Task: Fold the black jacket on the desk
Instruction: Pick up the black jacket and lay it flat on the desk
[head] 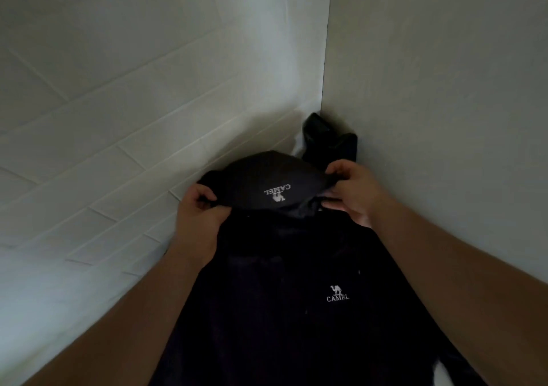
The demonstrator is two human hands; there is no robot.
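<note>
Left wall: pale brick-pattern wall [118, 148] along the left edge of the tabletop, meeting the right-hand wall at the far corner.

Tabletop: a pale strip [74, 282] shows along the left edge; the rest is covered by cloth.

Left hand: the left hand [199, 211] sits at the left end of the hood, fingers [204, 200] curled and pinching the hood's rim. Judged purpose: to keep that end taut so the hood turns over evenly.

Black jacket: the black jacket [281, 311] lies spread front-up on the tabletop, its body running from the near edge toward the far corner, with a white camel logo [338, 293] on the chest. The zip line is too dark to make out.

Hood: the hood [267, 178] is raised between both hands at the collar end, its own logo [275, 192] upside down. It seems to be being laid down over the chest, an early step, with the sleeves and body not yet folded.

Right hand: the right hand [353, 190] holds the hood's right end, fingers [336, 172] closed over the rim, thumb beneath. Judged purpose: to match the left hand's pull.

Far corner: a dark bunched part [326, 139] stands against the right wall [444, 118], probably a sleeve pushed there, though I cannot tell for sure.
</note>
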